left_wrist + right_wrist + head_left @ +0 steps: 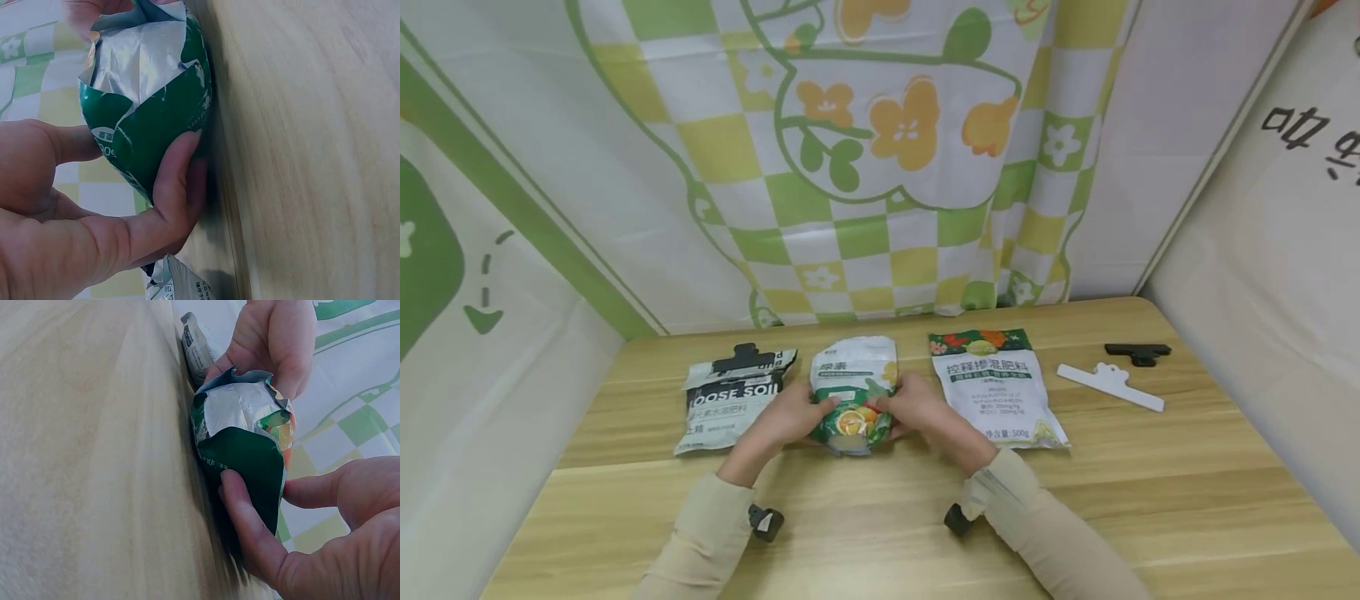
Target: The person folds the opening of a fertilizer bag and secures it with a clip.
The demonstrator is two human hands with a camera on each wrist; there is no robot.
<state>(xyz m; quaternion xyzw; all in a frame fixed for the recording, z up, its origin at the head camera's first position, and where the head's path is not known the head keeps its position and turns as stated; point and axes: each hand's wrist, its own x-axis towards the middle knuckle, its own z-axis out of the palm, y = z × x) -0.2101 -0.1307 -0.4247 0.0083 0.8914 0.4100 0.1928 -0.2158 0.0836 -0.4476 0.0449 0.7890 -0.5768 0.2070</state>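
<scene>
A white and green fertilizer bag (pixel 852 392) with a fruit picture lies on the table, its printed face up. My left hand (pixel 792 416) grips its left side, thumb on the front and fingers curled round the edge. On the opposite side my right hand (pixel 917 404) holds it the same way. Both wrist views show the bag's near end, a silver, creased bottom panel (pixel 139 59) framed by green edges. In the right wrist view the right fingers (pixel 247 519) press against the bag's green side.
Left of the bag lies a LOOSE SOIL bag (pixel 722 417) with a black clip (pixel 745 358) across its top. A white fertilizer bag (pixel 996 392) lies to the right. Beyond it are a white clip (pixel 1111 385) and another black clip (pixel 1138 353). A patterned curtain (pixel 880 242) hangs behind the wooden table (pixel 865 533).
</scene>
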